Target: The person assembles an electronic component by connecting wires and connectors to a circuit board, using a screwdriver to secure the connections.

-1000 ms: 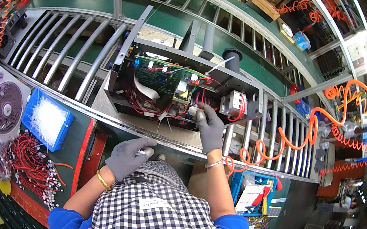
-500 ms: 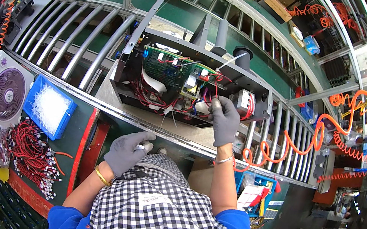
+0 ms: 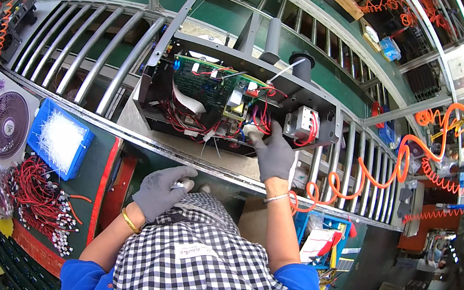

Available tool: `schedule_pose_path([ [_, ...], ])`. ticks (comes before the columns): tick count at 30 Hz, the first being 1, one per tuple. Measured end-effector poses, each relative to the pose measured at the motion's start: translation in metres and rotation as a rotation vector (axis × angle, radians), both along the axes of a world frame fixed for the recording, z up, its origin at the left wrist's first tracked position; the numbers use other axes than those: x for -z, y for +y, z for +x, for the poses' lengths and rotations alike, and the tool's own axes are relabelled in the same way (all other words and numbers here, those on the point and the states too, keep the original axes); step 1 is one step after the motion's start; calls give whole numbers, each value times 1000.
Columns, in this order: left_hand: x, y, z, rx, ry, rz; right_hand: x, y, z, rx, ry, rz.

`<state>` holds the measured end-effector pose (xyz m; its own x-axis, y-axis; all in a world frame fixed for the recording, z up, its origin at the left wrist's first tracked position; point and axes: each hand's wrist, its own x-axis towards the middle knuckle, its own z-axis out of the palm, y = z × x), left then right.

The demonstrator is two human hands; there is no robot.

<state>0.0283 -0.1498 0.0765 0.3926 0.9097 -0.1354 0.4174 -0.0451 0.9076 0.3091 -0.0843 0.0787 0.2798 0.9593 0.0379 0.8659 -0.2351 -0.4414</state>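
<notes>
My right hand (image 3: 276,154), in a grey glove, reaches into the front of a black metal chassis (image 3: 326,93). Its thumb and a finger are stretched apart against red and purple wires (image 3: 264,120), beside a white part (image 3: 253,131). A green circuit board (image 3: 199,83) stands inside the chassis, left of that hand. To its right is a white block-shaped switch (image 3: 303,123) with red leads. My left hand (image 3: 162,191), also gloved, is held in front of the apron, fingers curled around a small white piece (image 3: 180,185) whose kind I cannot make out.
The chassis rests on a roller conveyor (image 3: 92,58). At the left are a purple-and-white fan (image 3: 7,120), a blue tray (image 3: 85,150) of white cable ties and a heap of red-and-black wire leads (image 3: 35,194). An orange coiled hose (image 3: 400,164) crosses the right side, near a blue toolbox (image 3: 302,221).
My right hand has shifted down and slightly left, and the red wire it pinched above the opening is no longer pulled up. My left hand stays in place. The view has shifted slightly.
</notes>
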Motion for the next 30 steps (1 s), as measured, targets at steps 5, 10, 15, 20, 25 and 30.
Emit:
schedule_pose_path([
  [5, 5, 0, 6, 21, 1, 20, 16, 14, -1, 91, -138, 52],
  [10, 4, 2, 10, 39, 4, 29, 16, 16, -6, 124, -105, -1],
  [15, 7, 1, 11, 48, 27, 9, 16, 16, -4, 71, -73, 16],
  [20, 10, -4, 11, 46, 27, -6, 25, 15, -8, 100, 50, 122],
  [25, 8, -4, 4, 6, 23, -35, 41, 21, 5, 98, 43, 95],
  [30, 18, -5, -2, -22, 5, -14, 20, 20, -3, 72, -10, 19],
])
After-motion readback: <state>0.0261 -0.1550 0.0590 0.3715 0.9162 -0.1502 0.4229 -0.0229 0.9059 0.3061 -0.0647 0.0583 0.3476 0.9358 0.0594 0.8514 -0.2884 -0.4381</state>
